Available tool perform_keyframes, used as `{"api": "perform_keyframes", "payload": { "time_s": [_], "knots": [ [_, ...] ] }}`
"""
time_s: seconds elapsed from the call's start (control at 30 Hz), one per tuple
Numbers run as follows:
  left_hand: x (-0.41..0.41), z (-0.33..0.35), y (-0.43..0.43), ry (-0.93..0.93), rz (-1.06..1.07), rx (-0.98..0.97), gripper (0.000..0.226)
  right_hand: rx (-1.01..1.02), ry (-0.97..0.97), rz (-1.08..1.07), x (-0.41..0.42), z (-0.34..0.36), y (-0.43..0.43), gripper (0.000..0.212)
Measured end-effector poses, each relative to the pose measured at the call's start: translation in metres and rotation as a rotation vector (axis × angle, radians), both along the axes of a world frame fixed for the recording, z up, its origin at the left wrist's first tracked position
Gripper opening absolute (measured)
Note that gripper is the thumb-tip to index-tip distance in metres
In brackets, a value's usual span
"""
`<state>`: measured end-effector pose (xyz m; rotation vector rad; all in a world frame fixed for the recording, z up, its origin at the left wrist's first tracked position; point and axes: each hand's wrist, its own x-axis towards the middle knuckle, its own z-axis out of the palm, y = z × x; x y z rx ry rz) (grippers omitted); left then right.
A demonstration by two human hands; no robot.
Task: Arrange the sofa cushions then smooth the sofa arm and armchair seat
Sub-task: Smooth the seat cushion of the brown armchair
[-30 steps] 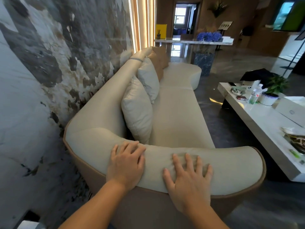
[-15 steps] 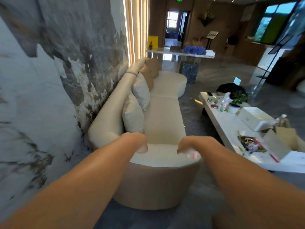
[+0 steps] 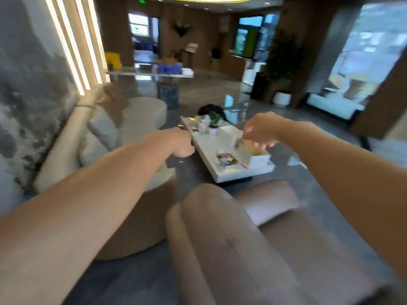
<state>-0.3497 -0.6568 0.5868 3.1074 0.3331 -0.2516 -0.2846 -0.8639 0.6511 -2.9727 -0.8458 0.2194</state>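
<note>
The cream sofa (image 3: 141, 115) runs along the left wall, with pale cushions (image 3: 103, 128) and a tan cushion (image 3: 114, 100) leaning on its back. Its rounded arm (image 3: 136, 216) sits below my left forearm. A brown armchair (image 3: 220, 238) fills the lower middle, its seat (image 3: 266, 203) just right of the backrest. My left hand (image 3: 180, 142) hangs in the air above the sofa arm, fingers curled, holding nothing. My right hand (image 3: 259, 133) hovers over the coffee table area, fingers bent loosely downward, empty. The frame is blurred.
A white low coffee table (image 3: 233, 175) with a potted plant (image 3: 213, 122), bottles, boxes and clutter stands between the sofa and the room's right side. Dark polished floor (image 3: 198, 172) separates sofa, armchair and table. A marble counter with blue flowers (image 3: 169, 68) lies beyond.
Both hands lifted off the sofa arm and now hang in the air. My view swung right and back, bringing the brown armchair into sight below.
</note>
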Motion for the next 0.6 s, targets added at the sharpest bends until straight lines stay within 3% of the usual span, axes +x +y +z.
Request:
{"api": "perform_keyframes", "payload": {
  "time_s": [0.1, 0.23, 0.4, 0.6],
  "knots": [
    [0.024, 0.010, -0.075, 0.003, -0.149, 0.022, 0.040, -0.043, -0.135, -0.079, -0.008, 0.001, -0.075, 0.030],
    [0.050, -0.014, -0.166, 0.041, -0.314, -0.050, 0.037, -0.002, -0.120, -0.246, -0.014, -0.028, -0.159, 0.016],
    [0.058, -0.095, -0.264, 0.204, -0.503, -0.072, 0.041, -0.067, 0.038, -0.461, -0.042, -0.109, -0.230, 0.029],
    [0.045, -0.190, -0.325, 0.344, -0.617, -0.049, 0.046, -0.171, 0.360, -0.666, -0.088, -0.220, -0.278, 0.033]
  ]
}}
